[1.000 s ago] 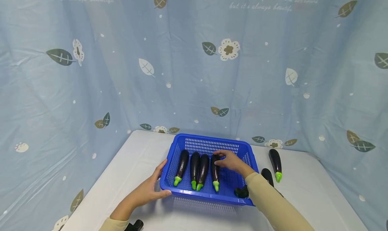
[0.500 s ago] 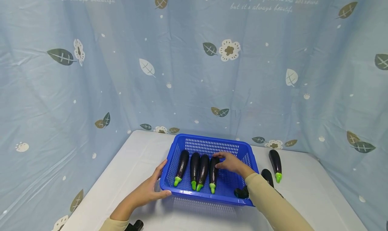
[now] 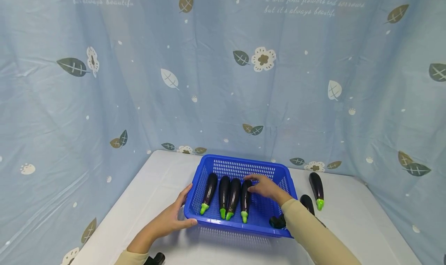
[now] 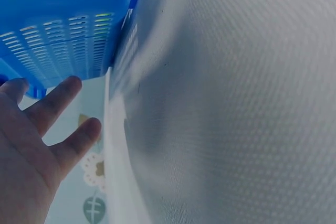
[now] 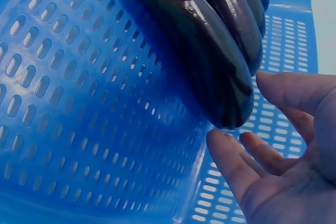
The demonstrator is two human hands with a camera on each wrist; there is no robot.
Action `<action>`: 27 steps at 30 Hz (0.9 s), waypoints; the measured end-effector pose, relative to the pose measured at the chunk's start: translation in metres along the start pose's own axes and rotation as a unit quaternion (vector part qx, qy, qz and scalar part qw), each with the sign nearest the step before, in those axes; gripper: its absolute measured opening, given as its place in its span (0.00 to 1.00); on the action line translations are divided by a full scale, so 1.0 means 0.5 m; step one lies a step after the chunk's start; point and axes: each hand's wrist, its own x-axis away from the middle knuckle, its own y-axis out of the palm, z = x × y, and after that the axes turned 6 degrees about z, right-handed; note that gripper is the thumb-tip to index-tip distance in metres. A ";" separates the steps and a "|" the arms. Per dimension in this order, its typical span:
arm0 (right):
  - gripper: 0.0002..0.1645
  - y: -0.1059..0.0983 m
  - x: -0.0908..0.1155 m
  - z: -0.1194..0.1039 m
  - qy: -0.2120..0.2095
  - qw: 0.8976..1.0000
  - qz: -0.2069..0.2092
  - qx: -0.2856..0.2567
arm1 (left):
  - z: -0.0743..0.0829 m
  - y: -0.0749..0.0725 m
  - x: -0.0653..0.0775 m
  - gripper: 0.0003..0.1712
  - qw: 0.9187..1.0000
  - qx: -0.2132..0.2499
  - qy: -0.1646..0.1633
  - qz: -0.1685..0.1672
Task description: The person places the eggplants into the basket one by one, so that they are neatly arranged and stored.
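Observation:
Several eggplants lie in a blue plastic basket (image 3: 240,229), stems toward the near side. In the head view, the rightmost eggplant (image 3: 245,199) in it lies close to a pair of touching eggplants (image 3: 223,195); another eggplant (image 3: 210,191) is apart at the left. My right hand (image 3: 266,187) is at the far end of the rightmost eggplant. The right wrist view shows its thumb and fingers spread around that eggplant's rounded end (image 5: 233,108), not gripping it. My left hand (image 3: 170,218) rests against the basket's near left corner, fingers spread and mostly straight in the left wrist view.
Right of the basket, an eggplant (image 3: 316,189) lies on the white table (image 3: 146,197). Nearer, another eggplant (image 3: 307,204) is partly hidden by the right sleeve (image 3: 313,234). A patterned blue curtain (image 3: 216,102) encloses the back and sides.
The rightmost eggplant in the basket has shifted slightly left, toward the pair, and my right hand has barely moved. My left hand has kept its place at the basket corner.

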 end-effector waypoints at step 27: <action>0.21 -0.072 0.037 -0.014 -0.016 0.998 0.058 -0.004 | 0.005 0.002 0.000 0.64 1.000 0.002 -0.010 -0.004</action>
